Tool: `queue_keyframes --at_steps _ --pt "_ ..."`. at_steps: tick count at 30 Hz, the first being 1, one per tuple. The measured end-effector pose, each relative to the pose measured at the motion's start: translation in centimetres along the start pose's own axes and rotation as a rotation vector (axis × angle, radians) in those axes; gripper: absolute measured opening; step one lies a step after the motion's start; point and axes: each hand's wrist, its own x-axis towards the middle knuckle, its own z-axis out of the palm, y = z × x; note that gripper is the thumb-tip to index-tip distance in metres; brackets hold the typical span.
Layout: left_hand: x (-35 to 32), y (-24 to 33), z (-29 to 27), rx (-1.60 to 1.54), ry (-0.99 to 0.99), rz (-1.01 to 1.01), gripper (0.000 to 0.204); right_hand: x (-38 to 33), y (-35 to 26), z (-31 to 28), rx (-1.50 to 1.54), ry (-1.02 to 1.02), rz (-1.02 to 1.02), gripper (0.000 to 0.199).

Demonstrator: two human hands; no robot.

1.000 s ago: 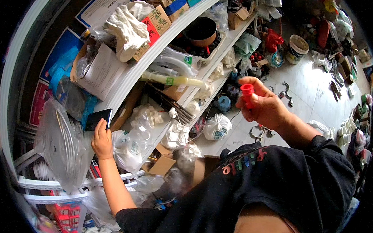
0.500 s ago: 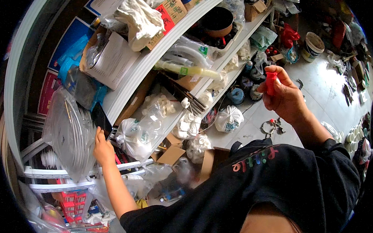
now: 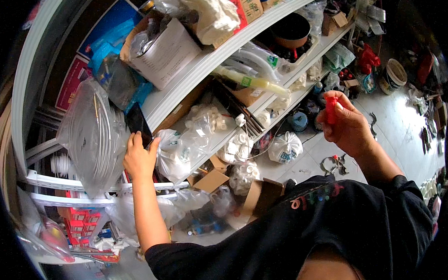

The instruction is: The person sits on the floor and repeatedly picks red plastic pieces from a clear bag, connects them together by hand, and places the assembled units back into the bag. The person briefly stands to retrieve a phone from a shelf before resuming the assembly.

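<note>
— What did the head view give you on the thing in the right hand (image 3: 350,127)?

— I saw a small red plastic part (image 3: 330,110), short and roughly tubular, bright against the pale floor (image 3: 393,104). It stood nearly upright, pinched between the thumb and the curled fingertips, raised in front of the person at the level of the middle shelf (image 3: 265,99). I could not tell what kind of fitting it was; most of it sat behind the fingers.

— And the other hand?

— The left hand (image 3: 139,159) was up at the shelving, fingers pressed together around a dark flat phone-like object (image 3: 138,124), which leaned against the edge of the white shelf board (image 3: 186,84). A large clear plastic bag (image 3: 93,135) hung just to its left, and a bag of white fittings (image 3: 176,153) touched it on the right.

— What had changed against half a second before?

— The whole view had shifted: the shelving sat a little lower and more central. The right hand had dropped slightly and moved closer to the body, the red part still held the same way. The left hand had climbed from the wire rack (image 3: 74,184) to the dark object, which it had not reached earlier. A second before, that hand was also on the dark object, so it dipped and returned.

— Anything else nearby?

— A white knotted bag (image 3: 285,147) on the floor below the right hand, and open cardboard boxes (image 3: 261,195) near the person's black shirt (image 3: 329,227).
</note>
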Motion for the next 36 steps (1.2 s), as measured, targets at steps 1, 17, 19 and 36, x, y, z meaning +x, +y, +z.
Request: queue_keyframes --at_steps 1,17,19,36 --pt "-0.1 -0.2 0.4 -0.012 0.037 0.013 0.057 0.2 0.1 -0.1 0.011 -0.002 0.014 0.028" --pt "-0.4 -0.6 1.1 -0.067 0.101 0.04 0.053 1.4 0.5 0.7 -0.022 -0.005 -0.009 0.025" --pt "-0.5 -0.9 0.9 -0.088 0.093 0.063 0.049 1.5 0.5 0.8 -0.022 -0.013 -0.009 0.025" --pt "-0.9 -0.5 0.2 0.065 0.066 0.286 0.038 1.1 0.5 0.0 0.012 -0.03 0.026 0.024"
